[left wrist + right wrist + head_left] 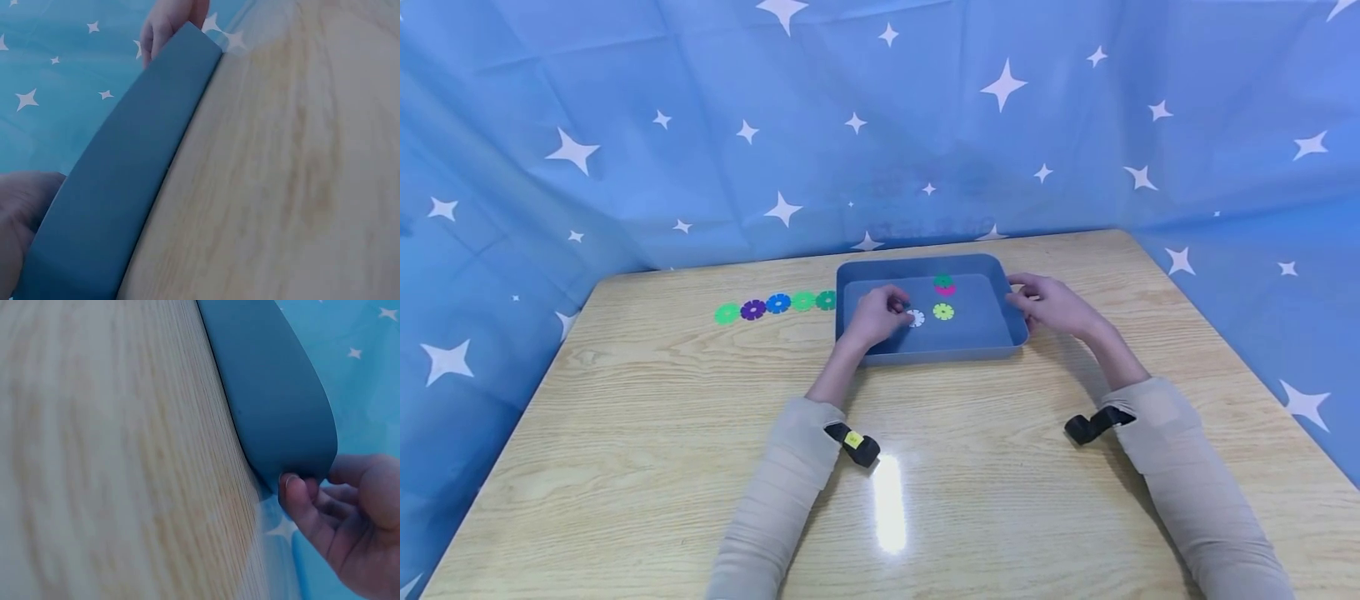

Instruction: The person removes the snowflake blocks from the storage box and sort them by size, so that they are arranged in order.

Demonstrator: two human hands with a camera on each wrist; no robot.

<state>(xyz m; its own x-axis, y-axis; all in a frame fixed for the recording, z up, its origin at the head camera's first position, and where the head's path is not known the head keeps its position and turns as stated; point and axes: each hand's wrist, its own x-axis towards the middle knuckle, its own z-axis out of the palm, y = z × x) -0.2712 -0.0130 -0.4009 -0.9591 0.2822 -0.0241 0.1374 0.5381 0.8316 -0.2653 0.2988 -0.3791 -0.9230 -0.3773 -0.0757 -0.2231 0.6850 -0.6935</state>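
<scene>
In the head view a blue-grey tray (pixel 940 356) stands on the table. My left hand (pixel 877 317) reaches over its left part, fingers bent, with the fingertips beside a white notched plastic disc (pixel 916 318). A small dark patch shows at those fingertips; whether they pinch anything is unclear. My right hand (pixel 1051 307) grips the tray's right end, as the right wrist view also shows, with fingers (pixel 306 509) against the wall. Farther inside lie a yellow-green disc (pixel 943 312), a dark green disc (pixel 942 282) and a pink disc (pixel 946 291), the last two overlapping.
Left of the tray a row of notched discs runs along the wooden table (pixel 647 400): light green (pixel 727 313), purple (pixel 753 309), blue (pixel 778 303), green (pixel 803 300) and dark green (pixel 826 300) against the tray. A blue star-patterned curtain (pixel 820 100) hangs behind.
</scene>
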